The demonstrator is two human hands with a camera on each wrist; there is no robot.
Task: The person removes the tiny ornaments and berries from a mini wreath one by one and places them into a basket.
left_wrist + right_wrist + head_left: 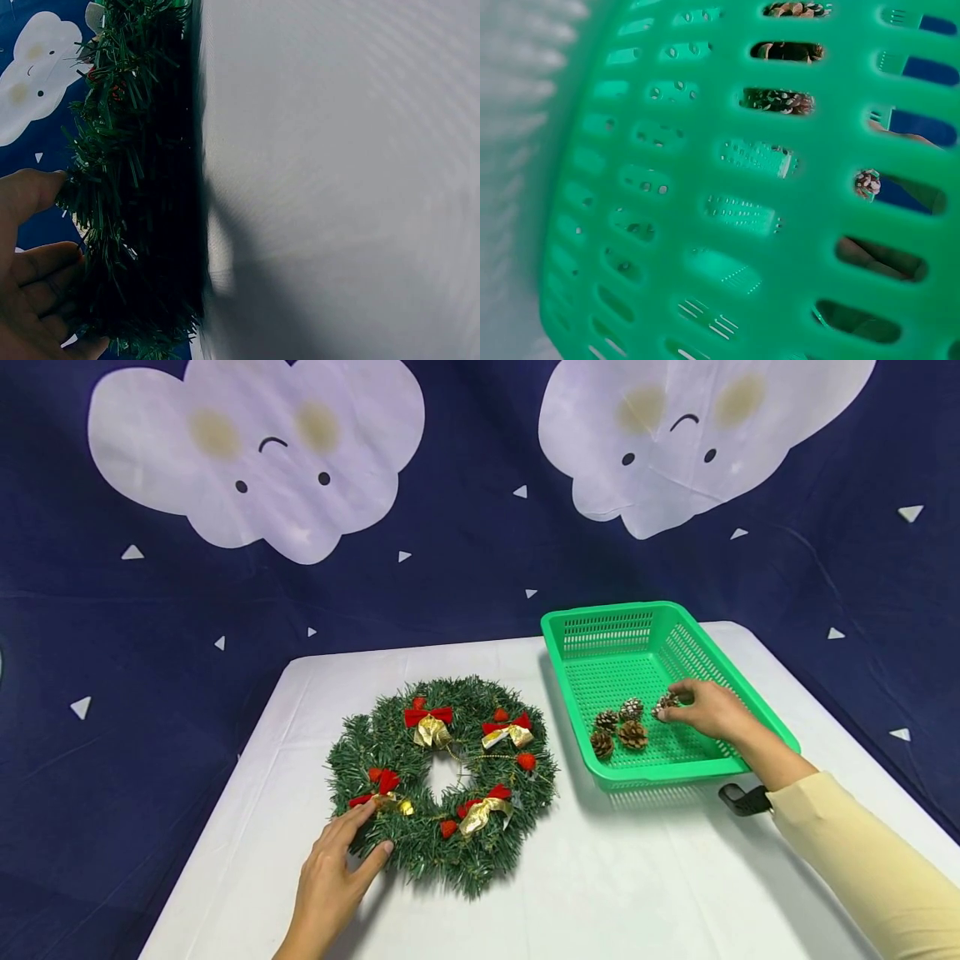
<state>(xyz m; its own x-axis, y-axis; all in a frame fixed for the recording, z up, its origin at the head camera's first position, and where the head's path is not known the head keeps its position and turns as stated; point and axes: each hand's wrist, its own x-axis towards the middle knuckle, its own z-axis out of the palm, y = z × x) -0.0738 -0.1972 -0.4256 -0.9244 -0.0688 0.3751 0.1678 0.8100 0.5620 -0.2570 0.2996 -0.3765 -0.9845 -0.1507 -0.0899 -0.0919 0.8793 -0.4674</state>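
A green tinsel wreath with red and gold bows lies on the table. My left hand rests at its lower left, fingers extended over the edge near a bow; in the left wrist view the thumb and fingers lie against the branches. Over at the right, my right hand reaches into a green basket and pinches a white-tipped pine cone. Several other pine cones lie in the basket's front left part. The right wrist view looks through the slotted basket wall, which hides most of that hand.
A white cloth covers the table. Behind it hangs a dark blue backdrop with clouds and small white triangles. A black strap piece sits at the right wrist, outside the basket's front wall.
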